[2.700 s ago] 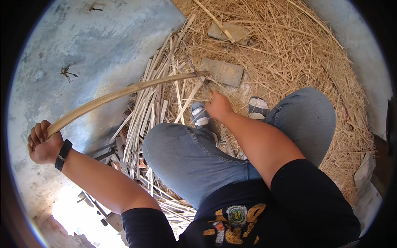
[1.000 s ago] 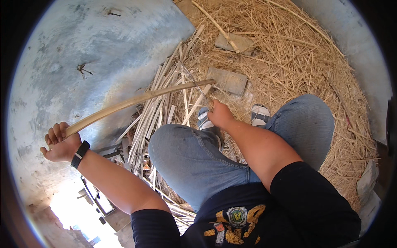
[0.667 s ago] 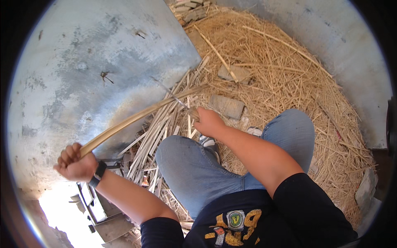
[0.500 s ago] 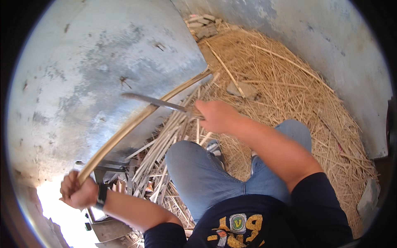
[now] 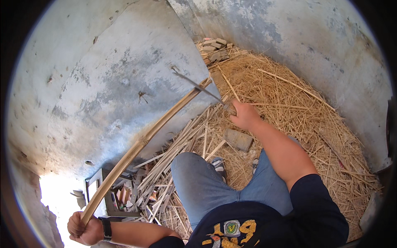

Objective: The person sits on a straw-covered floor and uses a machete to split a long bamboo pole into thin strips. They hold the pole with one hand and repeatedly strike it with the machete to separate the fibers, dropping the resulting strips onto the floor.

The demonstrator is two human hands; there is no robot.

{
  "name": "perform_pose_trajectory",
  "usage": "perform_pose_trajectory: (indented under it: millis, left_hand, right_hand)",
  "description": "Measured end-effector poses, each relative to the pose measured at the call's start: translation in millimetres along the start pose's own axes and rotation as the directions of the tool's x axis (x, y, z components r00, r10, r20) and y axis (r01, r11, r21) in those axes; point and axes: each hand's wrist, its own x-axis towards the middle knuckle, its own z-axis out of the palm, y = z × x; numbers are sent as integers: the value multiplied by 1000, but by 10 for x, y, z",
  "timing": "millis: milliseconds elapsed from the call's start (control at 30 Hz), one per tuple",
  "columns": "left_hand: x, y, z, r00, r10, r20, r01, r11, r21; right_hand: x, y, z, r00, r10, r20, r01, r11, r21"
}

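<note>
My left hand (image 5: 85,228) is closed around the lower end of a long split bamboo strip (image 5: 142,141), which slants up and away to the right. Its hollow inner face and a node show. My right hand (image 5: 245,115) grips a long-bladed knife (image 5: 198,86) by its handle, the blade pointing up and left. Near the far end of the strip, the blade crosses it; whether it cuts in or only touches, I cannot tell. My fingers hide most of the handle.
Bamboo slivers and straw (image 5: 285,107) cover the floor. Cut strips (image 5: 178,144) lie piled left of my knee. A brick (image 5: 238,139) lies before my feet, more bricks (image 5: 216,47) at the far corner. An open box (image 5: 108,202) holds scraps. Worn walls (image 5: 107,78) stand around.
The knife has moved up and right, from the middle of the bamboo strip to near its far end. My left hand is a little lower and the view has shifted.
</note>
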Motion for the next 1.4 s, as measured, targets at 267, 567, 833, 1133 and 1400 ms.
perform_pose_trajectory:
  millis: [267, 567, 833, 1133, 1400]
  left_hand:
    - [34, -286, 288, 996, -79, 30, 76, 994, 83]
    - [59, -321, 440, 988, 21, 154, 2, 989, -146]
    - [-6, -590, 479, 988, -143, 54, 142, 990, 15]
    - [-131, -1185, 847, 975, -186, 123, 192, 981, -31]
    - [-161, -1297, 935, 966, -205, 157, 198, 978, 61]
  right_hand:
    - [46, 155, 15, 963, -268, -18, 267, 963, -39]
    - [249, 1122, -42, 784, 606, -138, -543, 776, 321]
    - [184, 714, -405, 879, 445, -171, -367, 860, 356]
    - [-48, 24, -435, 983, -96, 157, 25, 915, 402]
    - [-26, 132, -392, 950, -195, 242, 127, 955, 269]
